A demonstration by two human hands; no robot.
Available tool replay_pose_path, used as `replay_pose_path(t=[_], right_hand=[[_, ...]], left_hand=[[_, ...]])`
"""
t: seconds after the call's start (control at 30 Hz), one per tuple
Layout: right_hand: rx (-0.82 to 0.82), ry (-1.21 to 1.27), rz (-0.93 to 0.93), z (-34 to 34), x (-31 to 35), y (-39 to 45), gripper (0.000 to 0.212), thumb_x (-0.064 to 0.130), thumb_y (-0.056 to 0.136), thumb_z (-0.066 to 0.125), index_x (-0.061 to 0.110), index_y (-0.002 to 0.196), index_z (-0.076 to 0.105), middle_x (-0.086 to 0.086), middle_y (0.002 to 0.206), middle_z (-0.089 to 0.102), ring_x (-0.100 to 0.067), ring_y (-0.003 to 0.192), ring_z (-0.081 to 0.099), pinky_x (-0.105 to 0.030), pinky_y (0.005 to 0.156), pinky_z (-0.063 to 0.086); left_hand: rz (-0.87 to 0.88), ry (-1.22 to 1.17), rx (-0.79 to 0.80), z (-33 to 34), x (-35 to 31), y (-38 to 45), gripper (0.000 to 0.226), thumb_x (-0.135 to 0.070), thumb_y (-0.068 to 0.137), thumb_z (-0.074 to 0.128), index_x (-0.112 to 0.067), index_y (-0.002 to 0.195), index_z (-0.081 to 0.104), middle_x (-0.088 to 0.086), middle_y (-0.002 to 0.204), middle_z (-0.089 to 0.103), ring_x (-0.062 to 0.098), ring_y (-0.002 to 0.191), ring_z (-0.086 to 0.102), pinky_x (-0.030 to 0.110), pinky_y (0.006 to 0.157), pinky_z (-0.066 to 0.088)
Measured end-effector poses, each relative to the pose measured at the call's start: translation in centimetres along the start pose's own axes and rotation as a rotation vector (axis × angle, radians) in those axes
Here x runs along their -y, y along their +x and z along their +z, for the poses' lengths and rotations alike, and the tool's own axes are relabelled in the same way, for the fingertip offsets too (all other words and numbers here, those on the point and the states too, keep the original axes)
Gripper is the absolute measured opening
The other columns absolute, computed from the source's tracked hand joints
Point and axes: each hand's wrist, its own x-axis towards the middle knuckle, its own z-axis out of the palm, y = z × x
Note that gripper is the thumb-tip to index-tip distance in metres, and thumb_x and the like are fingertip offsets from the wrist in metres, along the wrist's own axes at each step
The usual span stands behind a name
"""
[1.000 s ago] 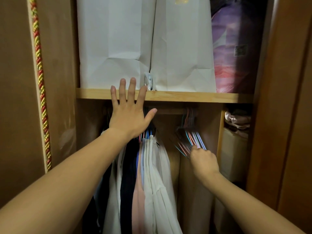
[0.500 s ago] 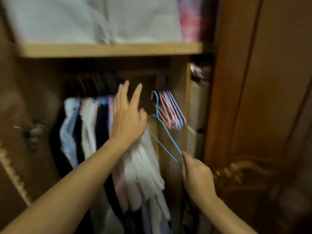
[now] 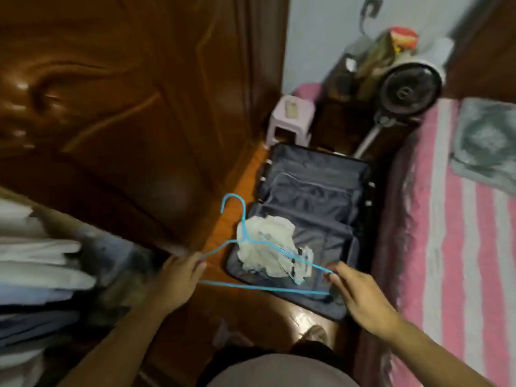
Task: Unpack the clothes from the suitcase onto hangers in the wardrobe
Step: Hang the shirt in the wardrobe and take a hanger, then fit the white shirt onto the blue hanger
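Observation:
A blue wire hanger [image 3: 245, 238] is held level above the floor, hook pointing away from me. My left hand [image 3: 178, 277] pinches its left corner and my right hand [image 3: 357, 291] pinches its right corner. Below it the dark suitcase [image 3: 315, 191] lies open on the wooden floor, with a crumpled white garment [image 3: 268, 247] in its near half. Hung clothes [image 3: 42, 275] in the wardrobe show at the left edge, blurred.
The carved wooden wardrobe door [image 3: 125, 93] stands open at the left. A bed with a pink striped cover [image 3: 460, 247] runs along the right. Past the suitcase stand a small pink stool [image 3: 290, 121] and a floor fan [image 3: 407, 90].
My right hand pulled the blue hanger off the rail. My view swung from the wardrobe down to the suitcase, and my left hand came off the shelf and took the hanger's other corner.

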Motion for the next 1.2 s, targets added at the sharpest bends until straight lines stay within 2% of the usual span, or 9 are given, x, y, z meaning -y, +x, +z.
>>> replay_pose_path(t=[0.07,0.2,0.33,0.43,0.53,0.77,0.97,1.1,1.2], right_hand=[[0.075,-0.126,0.107,-1.2,-5.2,-3.2,0.046,0.067,0.098,0.017,0.030,0.096,0.045,0.008,0.082,0.061,-0.016,0.076,0.065,-0.033,0.066,0.048],[0.305,-0.046,0.264,-1.4,-8.8,-5.1,0.032,0.057,0.096,0.048,0.045,0.125,0.048,0.014,0.099,0.069,0.000,0.090,0.064,-0.015,0.079,0.047],[0.074,0.223,0.425,3.1,-11.5,-2.5,0.011,0.050,0.094,0.058,0.042,0.101,0.060,0.014,0.091,0.070,-0.008,0.092,0.064,-0.033,0.092,0.049],[-0.009,0.247,0.608,8.2,-16.5,-0.5,0.063,0.076,0.086,0.039,0.026,0.081,0.078,0.009,0.092,0.072,-0.016,0.098,0.058,-0.041,0.093,0.045],[0.071,0.439,0.774,13.0,-20.4,2.4,0.050,0.054,0.096,0.053,0.013,0.081,0.077,-0.001,0.084,0.074,-0.014,0.086,0.066,-0.039,0.086,0.052],[-0.091,0.522,1.075,27.6,-30.8,7.0,0.036,0.037,0.100,0.055,0.011,0.085,0.074,-0.006,0.082,0.074,-0.025,0.082,0.069,-0.042,0.085,0.053],[-0.416,0.740,1.184,34.9,-34.8,12.0,0.034,0.040,0.101,0.052,0.017,0.085,0.071,-0.007,0.082,0.070,-0.018,0.073,0.060,-0.035,0.072,0.046],[-0.457,0.790,1.207,38.2,-36.3,15.3,0.028,0.036,0.102,0.052,0.024,0.087,0.072,-0.002,0.085,0.071,-0.015,0.081,0.062,-0.035,0.082,0.046],[-0.452,0.792,1.215,38.6,-36.4,17.6,0.027,0.036,0.103,0.049,0.023,0.092,0.071,-0.002,0.090,0.071,-0.014,0.077,0.059,-0.036,0.080,0.047]], left_hand=[[-0.038,-0.045,0.165,2.3,-4.0,0.0,0.038,-0.048,0.102,0.041,-0.023,0.086,0.063,-0.002,0.074,0.067,0.021,0.071,0.065,0.038,0.077,0.047],[0.175,-0.013,0.466,8.0,-11.0,1.9,0.033,-0.050,0.090,0.045,-0.030,0.107,0.063,-0.003,0.100,0.072,0.017,0.092,0.069,0.029,0.072,0.049],[0.447,0.127,0.609,14.6,-14.7,4.7,0.031,-0.025,0.076,0.070,-0.029,0.101,0.052,-0.001,0.090,0.068,0.025,0.082,0.070,0.033,0.056,0.047],[0.494,0.183,0.631,18.5,-14.2,8.0,0.034,-0.026,0.075,0.068,-0.027,0.107,0.058,0.001,0.096,0.067,0.028,0.086,0.069,0.035,0.061,0.053],[0.575,0.195,0.612,24.6,-10.9,12.3,0.025,-0.030,0.085,0.056,-0.024,0.109,0.062,0.002,0.103,0.064,0.029,0.094,0.066,0.039,0.069,0.051],[-0.020,0.227,0.681,41.0,1.1,25.5,0.049,-0.026,0.100,0.054,-0.014,0.145,0.041,0.014,0.138,0.045,0.034,0.119,0.053,0.047,0.094,0.050],[-0.317,0.114,0.356,48.9,6.3,36.6,0.055,-0.033,0.099,0.057,-0.007,0.143,0.038,0.021,0.141,0.042,0.041,0.119,0.053,0.049,0.092,0.049],[-0.287,0.177,0.309,51.9,7.6,41.2,0.072,-0.039,0.096,0.063,-0.010,0.152,0.028,0.021,0.151,0.033,0.042,0.132,0.042,0.053,0.100,0.045],[-0.171,0.266,0.355,53.1,8.6,42.3,0.041,-0.033,0.099,0.058,-0.006,0.129,0.050,0.023,0.129,0.054,0.040,0.112,0.057,0.049,0.089,0.051]])
